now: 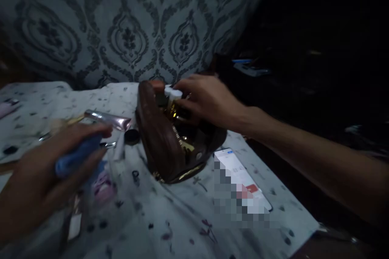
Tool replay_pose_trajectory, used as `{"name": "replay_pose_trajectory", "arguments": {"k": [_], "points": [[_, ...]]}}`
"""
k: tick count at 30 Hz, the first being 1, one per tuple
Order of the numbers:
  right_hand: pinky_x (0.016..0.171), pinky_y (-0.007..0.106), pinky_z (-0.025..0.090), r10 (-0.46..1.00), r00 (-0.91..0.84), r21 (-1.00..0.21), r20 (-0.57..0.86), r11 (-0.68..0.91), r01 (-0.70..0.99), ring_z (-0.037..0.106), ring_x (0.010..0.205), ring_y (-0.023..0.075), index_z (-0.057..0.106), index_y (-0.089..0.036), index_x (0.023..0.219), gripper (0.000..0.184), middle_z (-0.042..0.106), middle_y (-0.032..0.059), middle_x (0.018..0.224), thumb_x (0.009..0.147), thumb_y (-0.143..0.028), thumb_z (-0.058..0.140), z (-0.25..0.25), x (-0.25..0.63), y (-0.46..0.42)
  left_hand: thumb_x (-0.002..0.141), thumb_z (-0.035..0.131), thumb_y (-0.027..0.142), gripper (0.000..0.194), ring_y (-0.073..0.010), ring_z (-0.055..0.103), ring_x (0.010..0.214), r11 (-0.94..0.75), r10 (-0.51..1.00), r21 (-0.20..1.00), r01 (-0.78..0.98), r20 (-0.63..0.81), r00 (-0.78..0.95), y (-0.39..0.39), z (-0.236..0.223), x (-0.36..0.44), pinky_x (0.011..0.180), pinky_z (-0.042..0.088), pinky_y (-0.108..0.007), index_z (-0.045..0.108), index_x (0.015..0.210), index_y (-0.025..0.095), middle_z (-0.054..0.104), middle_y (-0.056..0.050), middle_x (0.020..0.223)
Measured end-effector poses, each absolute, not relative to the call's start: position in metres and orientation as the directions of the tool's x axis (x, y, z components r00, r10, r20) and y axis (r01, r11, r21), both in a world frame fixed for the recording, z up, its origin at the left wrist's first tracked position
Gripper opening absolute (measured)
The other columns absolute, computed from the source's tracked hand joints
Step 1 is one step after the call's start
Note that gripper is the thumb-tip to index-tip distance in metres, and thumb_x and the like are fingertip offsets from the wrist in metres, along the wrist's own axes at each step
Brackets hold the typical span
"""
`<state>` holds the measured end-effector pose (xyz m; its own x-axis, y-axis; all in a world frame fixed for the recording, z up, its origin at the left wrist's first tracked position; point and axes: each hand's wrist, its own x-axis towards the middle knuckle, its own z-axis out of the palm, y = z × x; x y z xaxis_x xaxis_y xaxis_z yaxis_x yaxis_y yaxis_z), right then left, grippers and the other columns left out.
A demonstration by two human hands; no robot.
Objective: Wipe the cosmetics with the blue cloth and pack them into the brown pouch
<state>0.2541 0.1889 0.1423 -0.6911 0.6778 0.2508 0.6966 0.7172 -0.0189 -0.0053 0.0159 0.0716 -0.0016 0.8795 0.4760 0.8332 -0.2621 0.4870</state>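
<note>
Table, covered with a white cloth (170,216) printed with small dark sprigs, one corner showing at right. Directly on it: one brown bag (158,129), unzipped, standing near the middle; one phone (238,168), screen lit, lying face up near the right-hand edge; one shiny pink tube (106,119), lying left of the bag; one black round lid or jar (131,136), just beside the bag; one pink item (103,186), blurred, nearer the front; one pinkish item (8,107), far left, indistinct.
</note>
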Motion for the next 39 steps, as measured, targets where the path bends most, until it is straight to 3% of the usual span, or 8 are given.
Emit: {"name": "replay_pose_trajectory", "arguments": {"k": [3,7,10,13,20,25,30,39], "points": [[0.067,0.031,0.043,0.573,-0.656,-0.054,0.492,0.772,0.634,0.062,0.075,0.0174,0.072,-0.018,0.103,0.016,0.067,0.0063,0.086,0.095,-0.025,0.061,0.144,0.257,0.155,0.091,0.050,0.063,0.049,-0.0255,0.071,0.094,0.034,0.903,0.701,0.713,0.284,-0.322,0.009,0.085,-0.022,0.080,0.060,-0.039,0.062,0.120,0.026,0.073,0.001,0.106],[0.056,0.029,0.043,0.370,-0.718,-0.102,0.589,0.916,0.388,0.059,0.064,0.0148,0.069,-0.031,0.099,0.017,0.064,0.0023,0.077,0.099,-0.026,0.053,0.128,0.259,0.102,0.092,0.048,0.066,0.055,-0.0221,0.070,0.092,0.131,0.861,0.875,0.467,0.133,-0.491,-0.003,0.084,-0.044,0.078,0.060,-0.034,0.063,0.115,0.018,0.072,-0.002,0.097],[0.050,0.027,0.040,0.303,-0.809,-0.218,0.504,0.951,0.221,0.055,0.056,0.0114,0.067,-0.025,0.104,0.019,0.063,0.0022,0.074,0.100,-0.019,0.050,0.102,0.250,0.066,0.093,0.048,0.064,0.052,-0.0205,0.070,0.089,0.198,0.900,0.878,0.437,0.014,-0.437,-0.016,0.073,-0.059,0.078,0.058,-0.031,0.065,0.112,0.018,0.072,-0.001,0.097],[0.056,0.027,0.044,0.346,-0.846,-0.383,0.405,0.905,0.186,0.061,0.065,0.0142,0.068,-0.021,0.102,0.023,0.065,0.0050,0.080,0.101,-0.018,0.045,0.071,0.232,0.041,0.092,0.049,0.063,0.050,-0.0244,0.069,0.092,0.181,0.973,0.754,0.632,-0.044,-0.226,-0.031,0.055,-0.065,0.078,0.057,-0.034,0.068,0.112,0.022,0.072,-0.003,0.103],[0.065,0.026,0.048,0.517,-0.847,-0.764,0.125,0.594,0.250,0.062,0.070,0.0147,0.069,-0.017,0.101,0.013,0.067,0.0040,0.086,0.092,-0.019,0.061,0.023,0.181,0.002,0.091,0.054,0.050,0.041,-0.0258,0.062,0.097,-0.019,1.000,0.382,0.924,-0.002,0.022,-0.055,0.012,-0.051,0.077,0.050,-0.034,0.057,0.124,0.026,0.063,-0.006,0.112],[0.064,0.026,0.047,0.618,-0.784,-0.883,-0.060,0.334,0.331,0.060,0.071,0.0150,0.065,-0.017,0.110,0.023,0.064,0.0011,0.081,0.090,-0.027,0.064,0.008,0.157,-0.014,0.090,0.053,0.042,0.022,-0.0228,0.060,0.086,-0.023,0.998,0.465,0.885,-0.036,0.045,-0.054,0.010,-0.050,0.074,0.046,-0.033,0.059,0.091,0.021,0.057,-0.004,0.091],[0.062,0.025,0.046,0.667,-0.739,-0.919,-0.099,0.223,0.324,0.059,0.069,0.0134,0.064,-0.020,0.114,0.037,0.065,0.0002,0.086,0.080,-0.034,0.075,-0.002,0.153,-0.019,0.087,0.053,0.043,0.025,-0.0198,0.056,0.076,-0.020,0.999,0.602,0.798,0.048,-0.011,-0.051,0.021,-0.046,0.071,0.044,-0.031,0.056,0.077,0.021,0.057,-0.001,0.078],[0.053,0.022,0.047,0.684,-0.720,-0.959,-0.119,-0.267,-0.095,0.059,0.071,0.0130,0.060,-0.023,0.112,0.044,0.062,-0.0004,0.086,0.072,-0.033,0.077,-0.015,0.158,-0.022,0.092,0.053,0.051,0.033,-0.0190,0.058,0.077,-0.032,0.977,0.651,0.758,0.182,-0.115,-0.043,0.045,-0.020,0.071,0.044,-0.029,0.059,0.080,0.021,0.062,0.000,0.079]]}}
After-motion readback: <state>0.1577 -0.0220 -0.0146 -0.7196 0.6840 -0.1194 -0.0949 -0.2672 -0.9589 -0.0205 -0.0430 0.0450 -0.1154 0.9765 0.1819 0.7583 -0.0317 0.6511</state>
